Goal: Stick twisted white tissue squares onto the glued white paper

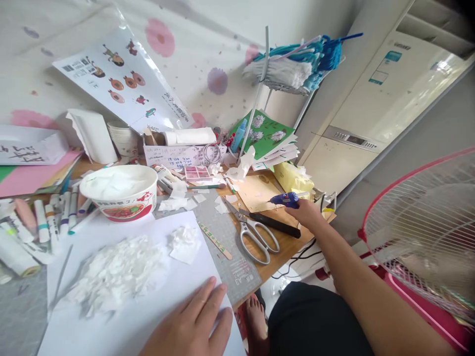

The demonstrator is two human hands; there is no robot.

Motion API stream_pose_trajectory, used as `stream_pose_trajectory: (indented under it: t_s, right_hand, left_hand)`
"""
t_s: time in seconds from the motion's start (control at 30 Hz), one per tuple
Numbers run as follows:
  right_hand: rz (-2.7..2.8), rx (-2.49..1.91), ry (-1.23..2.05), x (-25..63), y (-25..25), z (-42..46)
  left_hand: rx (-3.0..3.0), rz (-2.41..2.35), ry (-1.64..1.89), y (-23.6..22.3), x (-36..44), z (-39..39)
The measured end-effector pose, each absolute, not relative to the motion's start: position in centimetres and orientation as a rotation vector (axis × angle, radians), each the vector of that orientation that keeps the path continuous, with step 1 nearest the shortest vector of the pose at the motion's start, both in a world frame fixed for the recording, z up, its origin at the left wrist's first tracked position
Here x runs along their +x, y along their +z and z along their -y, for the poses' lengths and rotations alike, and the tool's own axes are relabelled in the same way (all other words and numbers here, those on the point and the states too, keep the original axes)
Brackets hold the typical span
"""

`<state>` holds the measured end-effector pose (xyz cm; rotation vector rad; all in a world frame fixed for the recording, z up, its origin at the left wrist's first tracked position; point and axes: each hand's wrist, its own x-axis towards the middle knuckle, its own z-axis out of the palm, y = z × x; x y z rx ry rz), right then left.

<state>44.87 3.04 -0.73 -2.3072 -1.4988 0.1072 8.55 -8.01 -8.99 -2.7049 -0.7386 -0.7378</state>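
My left hand point(195, 324) lies flat and open on a large white sheet of paper point(141, 316) at the near edge of the table. On that sheet sits a heap of torn white tissue bits point(111, 274) and one crumpled tissue piece point(184, 244). My right hand point(309, 215) reaches to the table's right edge and is closed around a blue glue gun point(285, 199). Steel scissors point(252, 232) lie just left of that hand, next to a black-handled tool point(274, 225).
A bowl of white tissue point(118, 190), several markers point(44, 222), a grey cutting mat point(226, 237), a wooden stick point(215, 241), paper cups point(122, 138), a box with a paper roll point(181, 148) and stacked papers point(267, 138) crowd the table. A pink fan point(426, 232) stands right.
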Motion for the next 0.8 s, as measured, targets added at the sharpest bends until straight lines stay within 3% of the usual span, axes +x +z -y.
stream_pose_trajectory:
  t_s: [0.2,0.37,0.5,0.8]
  right_hand:
    - [1.357,-1.985,0.164,42.2,1.3,-0.6]
    - [1.837,-1.55,0.584,35.8,2.2,1.8]
    - [2.369,-1.355,0.539,31.2,1.5,1.9]
    - [2.628,-1.406,0.34,29.7,-0.2,0.9]
  left_hand:
    - [-2.745,0.711,-0.747,-7.4,8.7,8.4]
    - [-2.779,0.669,-0.687,-6.5,8.7,8.6]
    - [-2.757,0.683,-0.757,-6.4,8.8,8.6]
    - [-2.766,0.76,-0.875,-7.3,8.9,8.4]
